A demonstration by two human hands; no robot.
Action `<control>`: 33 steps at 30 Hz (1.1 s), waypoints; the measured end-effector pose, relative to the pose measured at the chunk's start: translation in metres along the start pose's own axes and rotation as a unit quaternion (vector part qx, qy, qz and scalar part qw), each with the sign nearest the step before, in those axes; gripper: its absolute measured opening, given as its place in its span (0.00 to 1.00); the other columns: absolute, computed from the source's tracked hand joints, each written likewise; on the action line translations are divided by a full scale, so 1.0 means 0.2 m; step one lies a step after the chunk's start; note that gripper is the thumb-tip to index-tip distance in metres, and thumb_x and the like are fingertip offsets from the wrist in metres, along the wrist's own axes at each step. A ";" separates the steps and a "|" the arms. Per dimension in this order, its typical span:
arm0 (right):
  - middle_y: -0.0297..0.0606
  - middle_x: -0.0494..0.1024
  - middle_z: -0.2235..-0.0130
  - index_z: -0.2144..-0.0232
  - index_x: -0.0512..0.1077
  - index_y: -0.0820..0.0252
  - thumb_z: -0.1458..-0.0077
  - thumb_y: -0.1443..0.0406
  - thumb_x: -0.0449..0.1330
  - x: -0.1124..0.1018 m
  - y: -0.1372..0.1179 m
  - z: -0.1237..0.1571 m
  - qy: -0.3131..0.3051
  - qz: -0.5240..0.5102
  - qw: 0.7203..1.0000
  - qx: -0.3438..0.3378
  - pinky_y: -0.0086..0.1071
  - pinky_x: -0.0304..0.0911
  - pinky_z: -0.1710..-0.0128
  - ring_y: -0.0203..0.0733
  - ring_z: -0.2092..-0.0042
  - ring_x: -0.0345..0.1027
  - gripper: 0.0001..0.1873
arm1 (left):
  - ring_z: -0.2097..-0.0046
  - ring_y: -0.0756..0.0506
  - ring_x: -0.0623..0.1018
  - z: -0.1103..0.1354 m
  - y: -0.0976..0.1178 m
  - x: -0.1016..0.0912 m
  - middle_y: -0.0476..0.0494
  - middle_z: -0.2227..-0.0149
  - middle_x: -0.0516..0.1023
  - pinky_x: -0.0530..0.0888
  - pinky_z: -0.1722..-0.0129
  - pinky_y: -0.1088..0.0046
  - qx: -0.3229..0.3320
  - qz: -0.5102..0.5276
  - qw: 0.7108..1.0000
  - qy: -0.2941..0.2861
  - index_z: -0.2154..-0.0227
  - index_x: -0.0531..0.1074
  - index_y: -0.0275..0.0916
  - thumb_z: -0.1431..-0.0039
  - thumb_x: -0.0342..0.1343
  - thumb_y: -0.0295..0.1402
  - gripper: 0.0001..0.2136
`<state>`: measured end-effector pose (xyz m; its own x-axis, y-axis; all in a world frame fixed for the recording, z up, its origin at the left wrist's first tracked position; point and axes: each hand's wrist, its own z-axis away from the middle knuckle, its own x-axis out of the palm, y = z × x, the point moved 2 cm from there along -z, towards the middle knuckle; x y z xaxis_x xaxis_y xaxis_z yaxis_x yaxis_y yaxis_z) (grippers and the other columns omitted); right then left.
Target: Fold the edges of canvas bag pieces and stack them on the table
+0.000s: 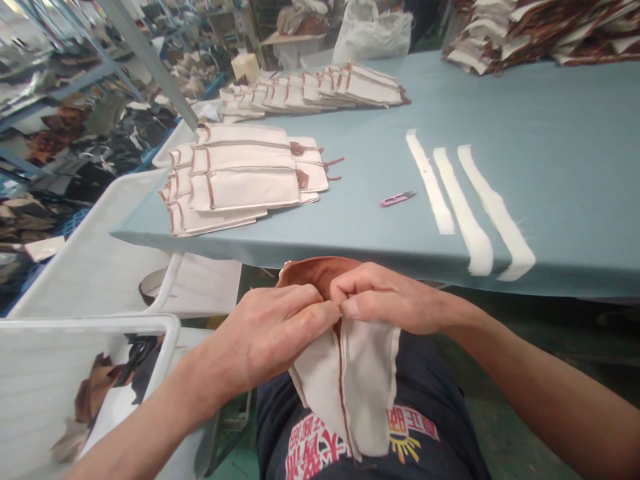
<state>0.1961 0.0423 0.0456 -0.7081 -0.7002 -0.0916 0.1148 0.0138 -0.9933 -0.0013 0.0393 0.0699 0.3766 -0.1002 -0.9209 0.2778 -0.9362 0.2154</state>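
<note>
A cream fabric piece point(357, 383) with a brown seam and a brown lining at its top hangs over my lap, below the table's front edge. My left hand point(270, 333) pinches its upper edge from the left, fingers closed. My right hand point(387, 303) pinches the same edge from the right, thumb against fingers. The two hands touch at the middle of the piece.
A blue-grey table point(550, 120) carries fanned stacks of finished cream pieces point(240, 177), a further row point(320, 87), three white strips point(463, 203) and pink thread snips point(397, 198). White plastic bins point(75, 267) stand at left. Piled fabric point(540, 30) sits far right.
</note>
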 end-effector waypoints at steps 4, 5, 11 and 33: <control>0.27 0.59 0.76 0.79 0.62 0.58 0.51 0.64 0.53 0.01 0.02 0.01 0.021 0.017 1.000 0.016 0.28 0.47 0.74 0.32 0.73 0.51 0.07 | 0.71 0.51 0.74 -0.01 0.00 0.01 0.48 0.69 0.77 0.68 0.72 0.77 -0.020 0.032 0.999 -0.004 0.57 0.68 0.39 0.30 0.47 0.22 0.07; 0.28 0.60 0.76 0.79 0.62 0.58 0.51 0.65 0.53 0.01 0.02 0.01 0.034 0.034 0.999 0.010 0.28 0.48 0.74 0.32 0.73 0.52 0.06 | 0.70 0.51 0.75 -0.01 0.00 0.02 0.48 0.68 0.78 0.69 0.71 0.77 -0.036 0.053 0.998 -0.001 0.57 0.68 0.39 0.30 0.48 0.23 0.07; 0.31 0.73 0.74 0.76 0.70 0.60 0.49 0.71 0.53 0.03 -0.04 0.05 0.109 0.161 0.979 -0.060 0.28 0.57 0.70 0.34 0.71 0.64 0.07 | 0.71 0.52 0.75 -0.02 0.01 -0.04 0.51 0.69 0.78 0.68 0.71 0.77 -0.201 0.171 0.964 -0.027 0.60 0.72 0.39 0.32 0.57 0.34 0.04; 0.33 0.77 0.73 0.72 0.72 0.62 0.45 0.73 0.55 0.08 0.03 0.04 0.165 0.285 0.938 -0.108 0.28 0.58 0.68 0.34 0.72 0.67 0.08 | 0.55 0.48 0.77 0.01 -0.09 -0.02 0.47 0.57 0.78 0.68 0.55 0.75 -0.148 0.216 0.958 -0.115 0.53 0.71 0.37 0.28 0.51 0.30 0.06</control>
<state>0.1921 0.0252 0.0386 -0.7557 -0.2761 -0.5938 0.4219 0.4882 -0.7640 -0.0098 0.0550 0.0682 0.3175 -0.5602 -0.7651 0.3913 -0.6575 0.6439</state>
